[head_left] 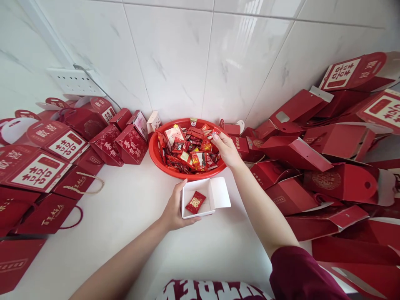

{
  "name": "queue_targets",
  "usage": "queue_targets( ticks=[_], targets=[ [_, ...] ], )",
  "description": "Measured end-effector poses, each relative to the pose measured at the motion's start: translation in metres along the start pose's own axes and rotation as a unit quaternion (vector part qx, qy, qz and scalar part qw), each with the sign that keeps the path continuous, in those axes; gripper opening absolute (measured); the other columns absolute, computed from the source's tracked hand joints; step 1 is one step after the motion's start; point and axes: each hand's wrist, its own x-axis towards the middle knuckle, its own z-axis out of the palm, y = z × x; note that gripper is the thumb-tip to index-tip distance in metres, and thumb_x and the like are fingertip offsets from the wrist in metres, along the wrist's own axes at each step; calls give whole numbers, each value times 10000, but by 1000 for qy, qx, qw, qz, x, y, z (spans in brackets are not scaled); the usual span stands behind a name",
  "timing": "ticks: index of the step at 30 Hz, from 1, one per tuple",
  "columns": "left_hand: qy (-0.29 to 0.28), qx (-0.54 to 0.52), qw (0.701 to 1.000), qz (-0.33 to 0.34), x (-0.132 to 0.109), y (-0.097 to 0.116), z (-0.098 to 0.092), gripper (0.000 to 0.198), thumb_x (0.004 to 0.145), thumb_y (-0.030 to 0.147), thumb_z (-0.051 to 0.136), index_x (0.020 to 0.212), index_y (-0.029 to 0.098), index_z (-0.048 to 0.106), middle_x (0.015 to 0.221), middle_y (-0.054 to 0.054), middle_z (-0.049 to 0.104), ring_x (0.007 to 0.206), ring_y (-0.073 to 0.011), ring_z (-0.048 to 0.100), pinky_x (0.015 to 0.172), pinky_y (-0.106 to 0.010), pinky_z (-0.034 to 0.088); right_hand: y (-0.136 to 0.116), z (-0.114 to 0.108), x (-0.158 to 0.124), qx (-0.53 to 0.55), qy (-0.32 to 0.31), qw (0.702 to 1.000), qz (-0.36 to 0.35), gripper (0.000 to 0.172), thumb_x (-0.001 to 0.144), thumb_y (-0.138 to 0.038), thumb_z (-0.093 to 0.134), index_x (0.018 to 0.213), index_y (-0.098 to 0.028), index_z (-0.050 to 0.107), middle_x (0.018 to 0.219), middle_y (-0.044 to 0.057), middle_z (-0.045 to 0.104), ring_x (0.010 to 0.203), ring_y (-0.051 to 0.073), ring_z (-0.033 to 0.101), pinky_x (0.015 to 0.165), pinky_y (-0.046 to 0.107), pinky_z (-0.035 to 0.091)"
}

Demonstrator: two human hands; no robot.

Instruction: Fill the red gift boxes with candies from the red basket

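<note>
My left hand [173, 209] holds a small open box [219, 194] from its left side and underneath. The box has a white inside, and its lid flap stands out to the right. In it lies one red wrapped candy [196, 202] with a gold print. Beyond the box sits a red plastic basket [153, 160] heaped with wrapped candies, mostly red. Over the basket's right side, my right hand [228, 151] pinches a red-and-white wrapped candy [214, 132] between thumb and fingers; part of it is hidden.
Closed red gift boxes [67, 143], some with cord handles, crowd the left side of the white table [137, 191]. Many opened red boxes [339, 181] are piled on the right. A tiled wall [175, 58] rises behind the basket, with a power strip [75, 82] at left.
</note>
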Motion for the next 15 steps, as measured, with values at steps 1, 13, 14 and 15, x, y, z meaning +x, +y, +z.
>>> queue_targets(
  ticks=[1, 13, 14, 15],
  targets=[
    [2, 4, 1000, 2, 0, 0, 0, 1177, 634, 443, 858, 1561, 311, 144, 1480, -151, 343, 1336, -431, 423, 1074, -687, 391, -10, 0, -10, -6, -18, 1000, -7, 377, 979, -522, 515, 1182, -243, 665, 1279, 30, 664, 1236, 208, 585, 1094, 357, 434],
    [-25, 27, 999, 20, 2, 2, -2, 1163, 643, 423, 866, 1555, 266, 161, 1462, -169, 348, 1343, -407, 416, 1098, -617, 384, -68, 0, -84, -225, -182, 957, -4, 280, 1013, -340, 509, 1219, -244, 672, 1215, 54, 690, 1164, 211, 619, 1026, 371, 471],
    [-29, 31, 999, 29, 2, 2, -2, 1166, 639, 430, 866, 1555, 273, 162, 1465, -167, 346, 1345, -410, 410, 1101, -622, 379, -68, -3, -83, -225, -170, 959, -6, 269, 1014, -339, 505, 1188, -245, 687, 1199, 51, 694, 1149, 210, 627, 1021, 367, 474],
    [-32, 35, 998, 36, 2, 2, -2, 1170, 632, 436, 867, 1555, 283, 165, 1465, -162, 350, 1346, -414, 406, 1103, -627, 375, -67, -5, -80, -227, -154, 962, -6, 262, 1014, -338, 499, 1157, -249, 700, 1187, 47, 698, 1136, 210, 634, 1011, 363, 479]
  ],
)
